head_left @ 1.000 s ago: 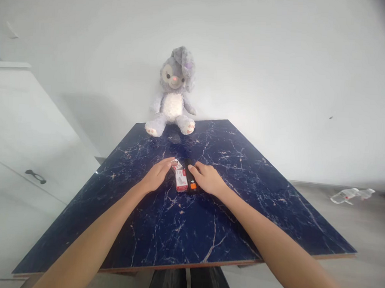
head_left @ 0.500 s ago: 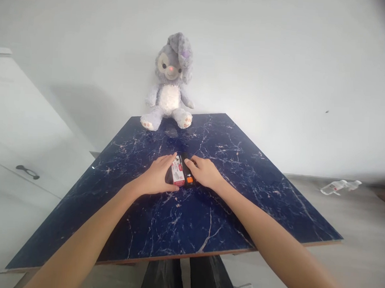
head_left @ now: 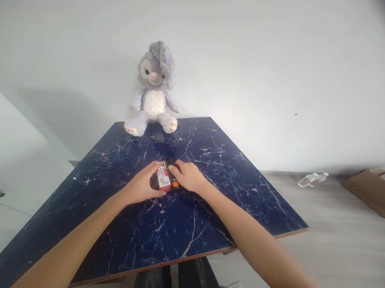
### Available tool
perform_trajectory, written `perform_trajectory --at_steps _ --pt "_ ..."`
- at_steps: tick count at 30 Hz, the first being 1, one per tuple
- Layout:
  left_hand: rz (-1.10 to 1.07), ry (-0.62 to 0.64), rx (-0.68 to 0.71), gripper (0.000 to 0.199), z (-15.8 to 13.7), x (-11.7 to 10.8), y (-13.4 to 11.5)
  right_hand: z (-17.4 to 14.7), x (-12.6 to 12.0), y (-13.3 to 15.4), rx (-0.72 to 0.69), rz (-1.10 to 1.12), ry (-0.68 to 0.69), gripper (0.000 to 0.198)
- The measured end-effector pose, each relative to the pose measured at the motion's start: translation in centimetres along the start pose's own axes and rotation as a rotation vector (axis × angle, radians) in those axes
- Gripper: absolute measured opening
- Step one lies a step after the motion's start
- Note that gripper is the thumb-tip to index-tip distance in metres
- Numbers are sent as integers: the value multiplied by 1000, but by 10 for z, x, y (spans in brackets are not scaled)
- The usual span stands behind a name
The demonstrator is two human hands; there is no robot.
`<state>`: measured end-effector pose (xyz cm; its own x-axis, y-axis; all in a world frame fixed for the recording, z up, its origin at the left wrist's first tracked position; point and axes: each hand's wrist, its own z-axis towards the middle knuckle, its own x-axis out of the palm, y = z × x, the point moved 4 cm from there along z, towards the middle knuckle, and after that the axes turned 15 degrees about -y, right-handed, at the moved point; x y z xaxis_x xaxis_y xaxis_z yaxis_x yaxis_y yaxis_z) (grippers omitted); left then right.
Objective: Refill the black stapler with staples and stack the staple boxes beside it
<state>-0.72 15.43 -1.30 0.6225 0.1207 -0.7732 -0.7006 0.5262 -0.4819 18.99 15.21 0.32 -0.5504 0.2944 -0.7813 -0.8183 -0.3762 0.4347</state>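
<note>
Legs: dark trousers poking out under the near edge of the table.
Table: blue marble-look top, white veins everywhere.
Left hand: thumb at the near end, fingertips at the far end – pinching the little box between them.
Little box: red and white, mid-table, right up against the black thing.
Black thing: orange patch at its near end, sits right of the box.
Right hand: thumb on top of the black thing, fingers curled on its right – can't tell if it's actually clamped.
Plush: grey-lilac toy, sitting at the far edge.
Floor: clear bottles, then a cardboard box, off right.
</note>
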Motion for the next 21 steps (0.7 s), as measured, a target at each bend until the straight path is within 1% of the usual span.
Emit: perform_trajectory --at_steps 5,9,11,12,14,16,18,21 --pt "-5 -78 30 92 14 14 -20 8 -8 -19 20 -10 -5 44" --pt "14 -94 36 89 41 39 -36 15 -27 -48 10 -56 -16 48" --pt "9 -97 51 89 61 58 -47 15 -42 -71 54 -100 -53 49" --pt "-6 -81 69 88 73 70 -54 14 -50 -85 101 -125 -83 49" --pt "-31 -74 96 94 100 96 -72 9 -67 -115 222 -174 -137 48" --pt "-69 -17 160 98 129 124 -94 3 -82 -142 329 -214 -182 48" --pt "-95 55 201 103 155 150 -115 -5 -93 -164 402 -246 -218 47" --pt "-119 139 226 107 182 174 -138 -18 -105 -183 461 -224 -280 47"
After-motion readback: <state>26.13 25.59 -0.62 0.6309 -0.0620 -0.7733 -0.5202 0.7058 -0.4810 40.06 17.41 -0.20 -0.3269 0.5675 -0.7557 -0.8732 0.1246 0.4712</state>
